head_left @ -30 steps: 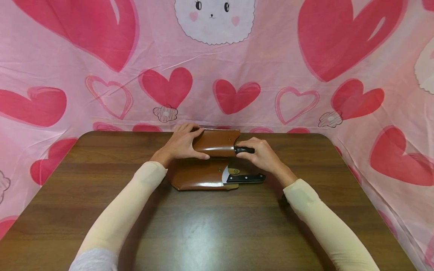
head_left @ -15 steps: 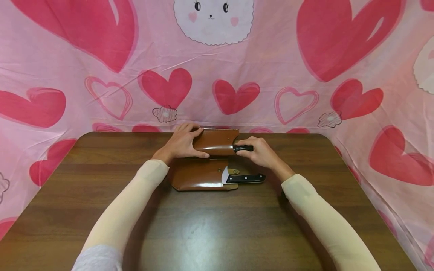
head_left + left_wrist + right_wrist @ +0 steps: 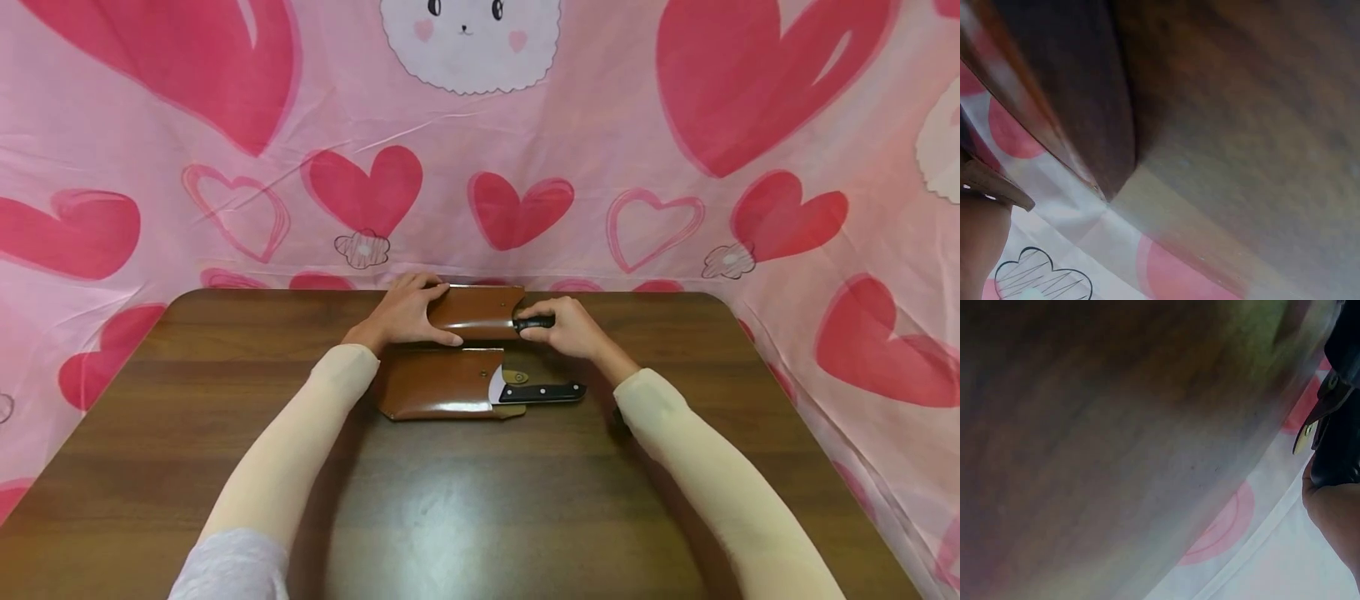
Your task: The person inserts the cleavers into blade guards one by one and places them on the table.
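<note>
At the table's far edge, my left hand (image 3: 405, 312) grips a brown leather knife sheath (image 3: 476, 312), thumb along its near side and fingers at its far side. My right hand (image 3: 573, 327) pinches the black handle (image 3: 536, 322) of a knife at the sheath's right end; its blade is hidden inside. In the right wrist view, a strap with a snap (image 3: 1308, 430) shows beside the black handle (image 3: 1338, 450). Just nearer lies a second brown sheath (image 3: 435, 387), holding another knife whose black riveted handle (image 3: 543, 392) and a bit of blade stick out to the right.
The wooden table (image 3: 450, 500) has rounded far corners. Right behind it hangs a pink cloth (image 3: 442, 187) printed with hearts, which also comes round both sides.
My right hand and the black handle have shifted slightly left, and the far sheath with them a little. My left hand keeps its grip; the nearer sheath stays in place.
</note>
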### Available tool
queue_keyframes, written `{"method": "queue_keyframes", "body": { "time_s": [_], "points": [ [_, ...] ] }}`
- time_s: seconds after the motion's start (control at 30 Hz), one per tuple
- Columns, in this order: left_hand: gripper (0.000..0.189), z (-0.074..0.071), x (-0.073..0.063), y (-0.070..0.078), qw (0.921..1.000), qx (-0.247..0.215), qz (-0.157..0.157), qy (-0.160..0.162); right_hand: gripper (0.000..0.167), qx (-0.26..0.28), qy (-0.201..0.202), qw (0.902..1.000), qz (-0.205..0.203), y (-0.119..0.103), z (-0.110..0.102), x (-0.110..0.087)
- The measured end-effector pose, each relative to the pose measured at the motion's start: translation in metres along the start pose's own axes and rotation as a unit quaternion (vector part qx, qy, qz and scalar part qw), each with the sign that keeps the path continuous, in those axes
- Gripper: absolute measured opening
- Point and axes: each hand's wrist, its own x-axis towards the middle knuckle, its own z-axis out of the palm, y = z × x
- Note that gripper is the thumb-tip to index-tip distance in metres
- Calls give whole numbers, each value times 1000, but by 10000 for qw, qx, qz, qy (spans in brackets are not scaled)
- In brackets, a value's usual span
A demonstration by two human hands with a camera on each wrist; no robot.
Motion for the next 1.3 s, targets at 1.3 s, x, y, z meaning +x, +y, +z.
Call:
{"method": "queue_keyframes", "body": {
  "time_s": [1.3],
  "points": [
    [112,9,5,-2,9956,-106,-370,-850,26,421,-646,9954,568,10,3,11]
  ]
}}
